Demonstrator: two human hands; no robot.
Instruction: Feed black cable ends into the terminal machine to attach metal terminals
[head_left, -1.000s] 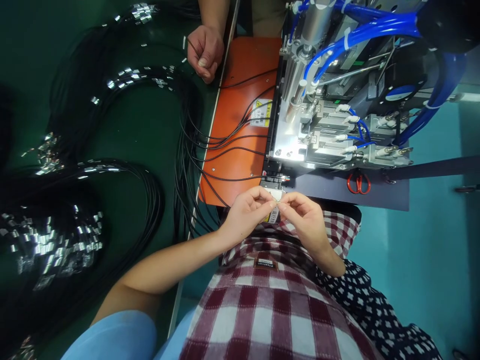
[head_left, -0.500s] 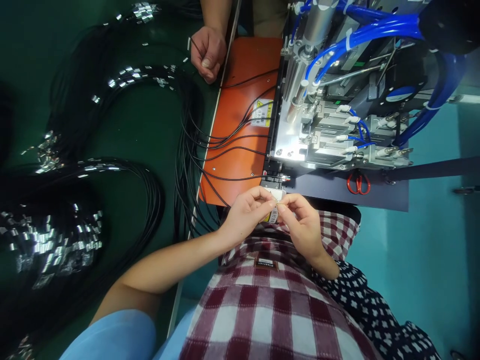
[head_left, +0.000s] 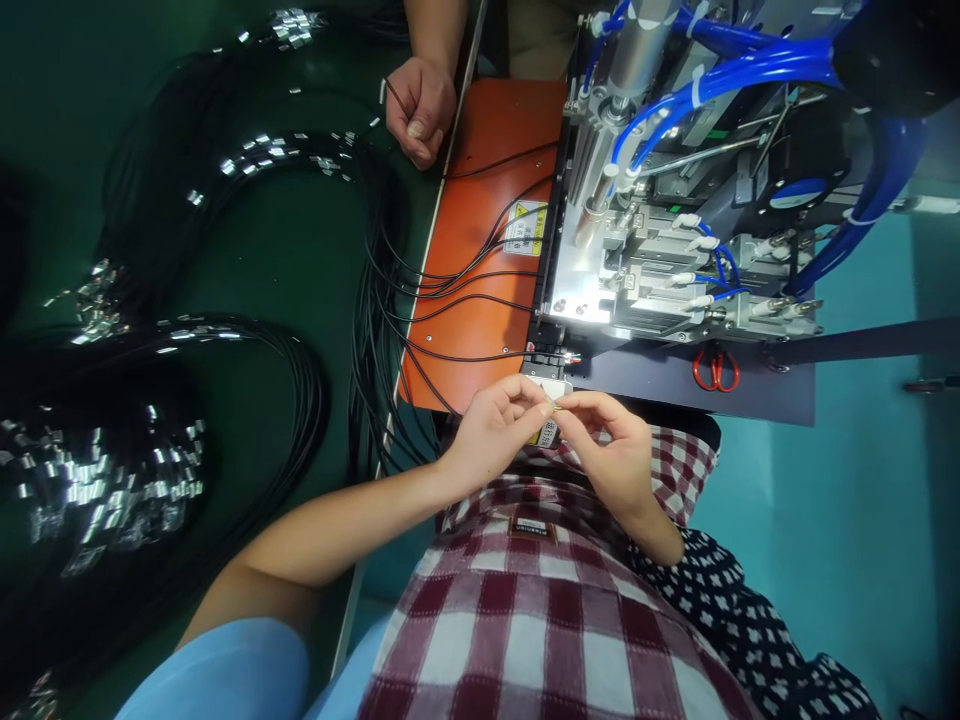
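My left hand (head_left: 495, 425) is closed in a pinch just in front of the machine's near corner. A thin black cable (head_left: 433, 382) runs under it from the left, and fine wire ends (head_left: 553, 404) show at its fingertips. My right hand (head_left: 611, 447) meets it from the other side, thumb and forefinger pressed together on those wire ends. Just beyond the fingers, another cable (head_left: 472, 356) lies with its stripped end (head_left: 571, 358) in a small holder on the machine's edge. A label plate (head_left: 550, 430) is partly hidden behind my fingers.
The machine (head_left: 652, 260) with blue air hoses stands ahead, an orange plate (head_left: 480, 130) on its left. Red-handled scissors (head_left: 716, 371) lie on its dark base. Bundles of black cables (head_left: 300, 370) cover the green table. Another person's hand (head_left: 421, 110) holds a cable end at the far side.
My right hand has shifted slightly right and its fingers have straightened a little at the wire ends. My left hand stays almost still. The other person's hand hardly moves.
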